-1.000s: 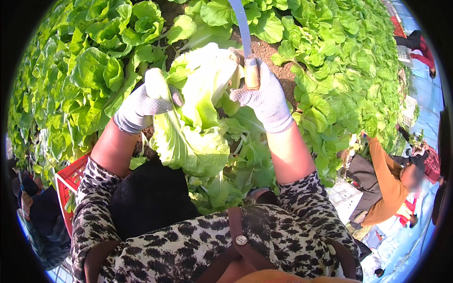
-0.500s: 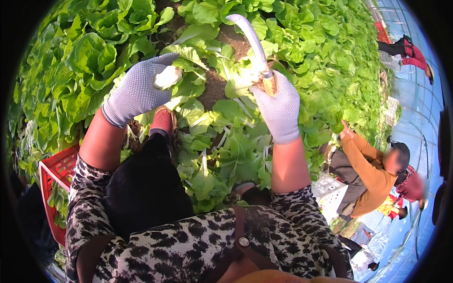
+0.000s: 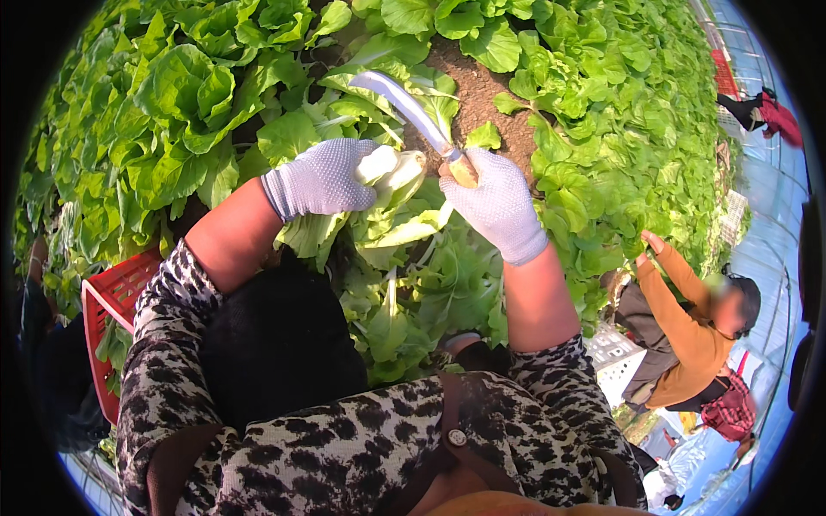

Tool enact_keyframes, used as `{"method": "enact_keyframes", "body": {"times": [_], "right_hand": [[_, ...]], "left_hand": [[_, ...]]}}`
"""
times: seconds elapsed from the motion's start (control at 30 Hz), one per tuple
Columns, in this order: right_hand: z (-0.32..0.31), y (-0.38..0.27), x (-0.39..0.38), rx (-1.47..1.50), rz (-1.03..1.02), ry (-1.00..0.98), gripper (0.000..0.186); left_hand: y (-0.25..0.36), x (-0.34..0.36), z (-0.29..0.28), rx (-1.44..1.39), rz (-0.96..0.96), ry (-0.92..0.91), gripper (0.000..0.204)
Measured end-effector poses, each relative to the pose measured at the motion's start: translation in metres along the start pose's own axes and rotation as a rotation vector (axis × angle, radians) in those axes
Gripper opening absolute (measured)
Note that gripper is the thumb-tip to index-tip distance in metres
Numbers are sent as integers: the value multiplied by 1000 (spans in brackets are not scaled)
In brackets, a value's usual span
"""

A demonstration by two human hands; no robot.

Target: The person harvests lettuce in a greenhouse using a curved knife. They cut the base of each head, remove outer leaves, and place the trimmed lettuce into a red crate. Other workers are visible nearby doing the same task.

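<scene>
My gloved left hand (image 3: pixel 323 178) is closed around leafy greens (image 3: pixel 403 182), whose pale cut stem ends point right, toward the other hand. Yellowish-green leaves hang below the fist. In my gloved right hand (image 3: pixel 499 205) is a sickle (image 3: pixel 406 107), gripped by its short wooden handle. Its curved blade slants up and left, above the greens, apart from them as far as I can tell. Loose leaves (image 3: pixel 387 327) lie on the ground beneath both hands.
A red plastic crate (image 3: pixel 112 301) with greens in it stands by my left side. Rows of growing greens (image 3: pixel 185 86) spread ahead, with bare soil (image 3: pixel 482 95) between. At right, a co-worker (image 3: pixel 688 344) bends beside a white crate (image 3: pixel 613 357).
My left hand has moved right and slightly down, and a second pale stem end now shows beside the first. The sickle has tilted left, its tip lower.
</scene>
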State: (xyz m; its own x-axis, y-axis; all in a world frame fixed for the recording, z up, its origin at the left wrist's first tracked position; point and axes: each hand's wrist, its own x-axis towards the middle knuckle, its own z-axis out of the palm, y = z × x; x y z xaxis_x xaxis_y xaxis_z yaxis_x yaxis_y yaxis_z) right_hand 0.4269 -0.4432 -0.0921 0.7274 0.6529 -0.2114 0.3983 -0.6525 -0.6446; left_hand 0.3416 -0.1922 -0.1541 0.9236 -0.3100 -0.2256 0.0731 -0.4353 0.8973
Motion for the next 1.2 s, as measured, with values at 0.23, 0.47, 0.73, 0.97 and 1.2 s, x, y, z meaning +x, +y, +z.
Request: {"method": "enact_keyframes", "body": {"times": [0.23, 0.47, 0.73, 0.97, 1.2], "right_hand": [[-7, 11, 18, -38, -59, 242, 46], [37, -17, 5, 784, 273, -28, 43], [21, -21, 4, 452, 148, 91, 37], [27, -20, 10, 121, 34, -18, 30], [24, -8, 16, -159, -200, 52, 24]], "left_hand": [[5, -10, -7, -294, -102, -29, 45], [3, -4, 7, -408, -73, -47, 48], [0, -5, -12, -235, 204, 73, 82], [-2, -2, 6, -188, -3, -76, 48], [4, -7, -2, -136, -125, -94, 51]]}}
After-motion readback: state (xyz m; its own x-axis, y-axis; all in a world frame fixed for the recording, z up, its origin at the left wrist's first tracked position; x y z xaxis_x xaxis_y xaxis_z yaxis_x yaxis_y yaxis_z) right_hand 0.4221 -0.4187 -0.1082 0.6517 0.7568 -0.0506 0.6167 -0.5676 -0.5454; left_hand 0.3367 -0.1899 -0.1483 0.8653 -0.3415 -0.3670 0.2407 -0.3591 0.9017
